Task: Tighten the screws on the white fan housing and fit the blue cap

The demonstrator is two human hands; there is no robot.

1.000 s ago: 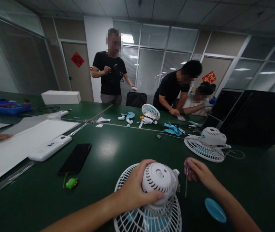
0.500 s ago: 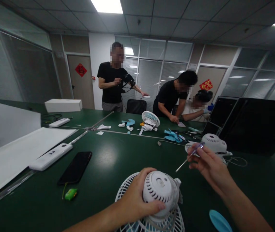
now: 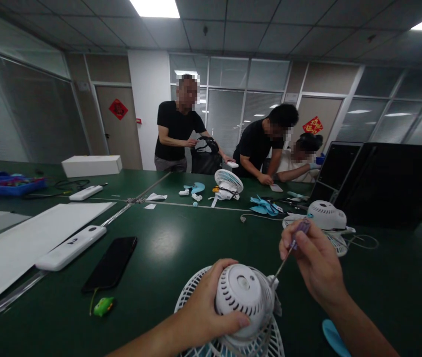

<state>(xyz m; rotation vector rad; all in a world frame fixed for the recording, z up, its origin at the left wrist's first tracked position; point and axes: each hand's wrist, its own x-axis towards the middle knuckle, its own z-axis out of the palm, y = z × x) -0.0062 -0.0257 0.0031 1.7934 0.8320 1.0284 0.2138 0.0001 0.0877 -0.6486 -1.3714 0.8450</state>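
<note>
Three fans (image 3: 241, 290) (image 3: 229, 182) (image 3: 326, 216), one screwdriver (image 3: 300, 233), one phone (image 3: 110, 263), three co-workers (image 3: 177, 124) (image 3: 257, 144) (image 3: 295, 171).

Ceiling lights (image 3: 155, 7) are glowing at 11 and 2 o'clock, but the room is looking dim. The counter (image 3: 164, 241) is shining at 7 o'clock. Side edges are looking stretched.

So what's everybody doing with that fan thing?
One person's left hand grips the rounded back of a white fan, which lies grille-down on the green table. Their right hand holds a screwdriver with a purple handle, pointing down at the fan's side; whether the tip sits in a screw is too small to tell. Another white fan lies farther off, to the right.
</note>
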